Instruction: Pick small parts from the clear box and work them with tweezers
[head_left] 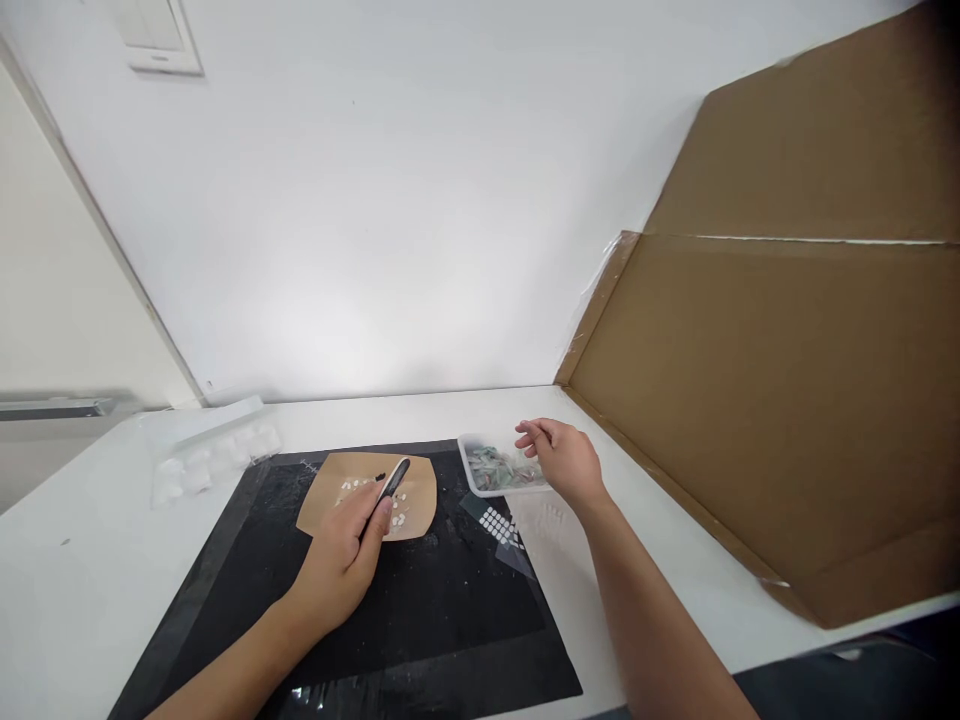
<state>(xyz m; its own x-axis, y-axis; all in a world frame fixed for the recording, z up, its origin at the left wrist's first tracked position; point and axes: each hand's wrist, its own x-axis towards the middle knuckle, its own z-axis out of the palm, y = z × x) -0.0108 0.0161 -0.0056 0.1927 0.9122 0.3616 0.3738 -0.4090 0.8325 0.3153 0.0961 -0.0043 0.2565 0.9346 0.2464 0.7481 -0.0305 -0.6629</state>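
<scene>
My left hand (pixel 349 560) is closed around a slim black and white handheld object (pixel 394 482), its exact kind unclear. It is over a tan sheet (pixel 420 490) with small white pieces (pixel 400 520) scattered on it. The sheet lies on a black mat (pixel 450 600). My right hand (pixel 566 460) hovers at the right side of a shallow clear plastic tray (pixel 474 480) full of small greenish and reddish pieces (pixel 495 465). Its fingers are curled together; whether anything is pinched between them cannot be made out. Below the tray lies a strip with rows of white dots (pixel 501 526).
A clear plastic package with white contents (pixel 217 460) lies at the left on the white table (pixel 82 570). A large cardboard panel (pixel 787 400) stands along the right side. Behind the table rises a white wall (pixel 412 200) with a switch plate (pixel 161 35).
</scene>
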